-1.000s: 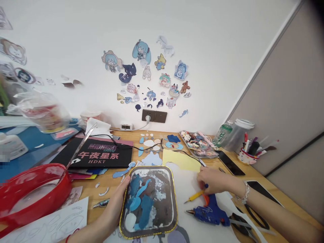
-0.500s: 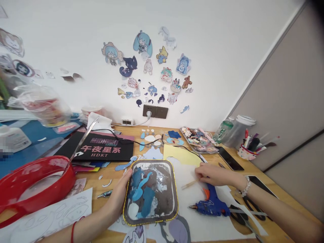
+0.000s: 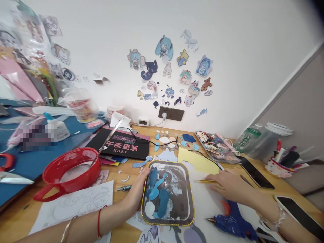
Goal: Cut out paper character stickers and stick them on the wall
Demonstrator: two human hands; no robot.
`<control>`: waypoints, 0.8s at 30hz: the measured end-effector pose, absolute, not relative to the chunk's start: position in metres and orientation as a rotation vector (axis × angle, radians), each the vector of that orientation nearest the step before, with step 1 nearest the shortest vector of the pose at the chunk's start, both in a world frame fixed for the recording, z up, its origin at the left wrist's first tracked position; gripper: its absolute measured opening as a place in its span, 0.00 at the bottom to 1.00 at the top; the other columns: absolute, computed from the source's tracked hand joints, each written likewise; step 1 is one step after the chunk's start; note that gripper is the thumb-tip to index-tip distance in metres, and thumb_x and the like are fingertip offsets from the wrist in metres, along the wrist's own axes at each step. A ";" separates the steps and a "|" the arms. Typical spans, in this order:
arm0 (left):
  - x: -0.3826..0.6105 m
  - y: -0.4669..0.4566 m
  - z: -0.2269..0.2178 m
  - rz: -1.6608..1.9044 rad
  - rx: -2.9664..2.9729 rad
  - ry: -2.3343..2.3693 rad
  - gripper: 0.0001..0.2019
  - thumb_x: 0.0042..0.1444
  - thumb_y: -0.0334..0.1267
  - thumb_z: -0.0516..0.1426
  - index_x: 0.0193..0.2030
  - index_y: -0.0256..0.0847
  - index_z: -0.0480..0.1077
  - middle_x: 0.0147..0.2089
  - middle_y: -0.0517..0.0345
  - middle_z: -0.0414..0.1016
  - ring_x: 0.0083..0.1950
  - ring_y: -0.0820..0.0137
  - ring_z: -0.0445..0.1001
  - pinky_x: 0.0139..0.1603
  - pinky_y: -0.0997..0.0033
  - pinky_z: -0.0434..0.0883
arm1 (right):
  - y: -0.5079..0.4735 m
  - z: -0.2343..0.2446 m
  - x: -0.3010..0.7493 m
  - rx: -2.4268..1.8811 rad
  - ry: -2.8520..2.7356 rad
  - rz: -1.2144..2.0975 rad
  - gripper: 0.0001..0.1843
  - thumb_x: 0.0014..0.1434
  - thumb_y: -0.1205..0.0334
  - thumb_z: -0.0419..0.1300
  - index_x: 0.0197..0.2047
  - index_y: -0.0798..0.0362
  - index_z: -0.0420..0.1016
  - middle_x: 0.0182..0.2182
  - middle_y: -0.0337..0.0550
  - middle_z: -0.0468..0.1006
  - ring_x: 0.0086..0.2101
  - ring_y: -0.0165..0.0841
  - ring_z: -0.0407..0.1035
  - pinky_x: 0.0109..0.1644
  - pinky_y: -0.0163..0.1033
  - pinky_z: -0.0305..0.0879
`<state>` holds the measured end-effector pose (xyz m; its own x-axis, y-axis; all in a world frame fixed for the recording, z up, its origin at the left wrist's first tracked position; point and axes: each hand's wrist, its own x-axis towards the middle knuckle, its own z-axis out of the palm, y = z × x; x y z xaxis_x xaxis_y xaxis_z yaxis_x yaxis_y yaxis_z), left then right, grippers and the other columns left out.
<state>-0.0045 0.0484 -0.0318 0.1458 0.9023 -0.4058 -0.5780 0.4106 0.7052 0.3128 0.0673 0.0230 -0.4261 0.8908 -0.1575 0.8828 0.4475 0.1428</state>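
Wooden desk (image 3: 15, 216) was cluttered. Left hand (image 3: 135, 190) clasped the left edge of the paint tray (image 3: 181, 204), front centre, apparently steadying it; right hand (image 3: 227, 184) covered a yellow tool (image 3: 202, 181), pinch unclear. Glue gun (image 3: 231, 221) lay nearby on white paper (image 3: 202, 200), likely sparing the wood.

Cartoon cutouts (image 3: 164, 49) abv. wall socket (image 3: 178, 114), blk. phone (image 3: 257, 172) nr. pen cup (image 3: 276, 169).

The tray (image 3: 180, 206) is gold-edged grey, the glue gun (image 3: 234, 222) blue.
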 end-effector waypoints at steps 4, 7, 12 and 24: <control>-0.004 0.049 -0.030 1.124 0.446 0.906 0.15 0.61 0.41 0.48 0.51 0.38 0.66 0.58 0.55 0.64 0.62 0.64 0.57 0.62 0.64 0.56 | 0.073 0.016 0.314 1.556 2.494 0.241 0.14 0.61 0.58 0.48 0.32 0.48 0.75 0.23 0.43 0.74 0.28 0.37 0.70 0.32 0.37 0.59; -0.004 0.049 -0.031 1.133 0.458 0.898 0.14 0.62 0.41 0.48 0.51 0.39 0.66 0.59 0.56 0.63 0.63 0.65 0.57 0.63 0.66 0.55 | 0.072 0.024 0.312 1.693 2.518 0.373 0.16 0.63 0.63 0.43 0.39 0.51 0.73 0.28 0.45 0.78 0.27 0.35 0.72 0.27 0.34 0.59; -0.004 0.049 -0.031 1.112 0.481 0.871 0.14 0.62 0.41 0.47 0.49 0.39 0.67 0.59 0.57 0.64 0.62 0.66 0.58 0.62 0.67 0.56 | 0.052 0.033 0.269 1.331 2.837 0.799 0.22 0.61 0.68 0.45 0.57 0.45 0.59 0.25 0.37 0.76 0.21 0.30 0.69 0.24 0.32 0.56; -0.003 0.049 -0.034 1.105 0.487 0.756 0.15 0.60 0.43 0.49 0.50 0.41 0.67 0.53 0.57 0.70 0.57 0.63 0.66 0.58 0.63 0.61 | 0.042 0.023 0.202 0.868 2.893 0.960 0.25 0.56 0.74 0.49 0.56 0.48 0.62 0.26 0.39 0.70 0.19 0.29 0.61 0.23 0.37 0.48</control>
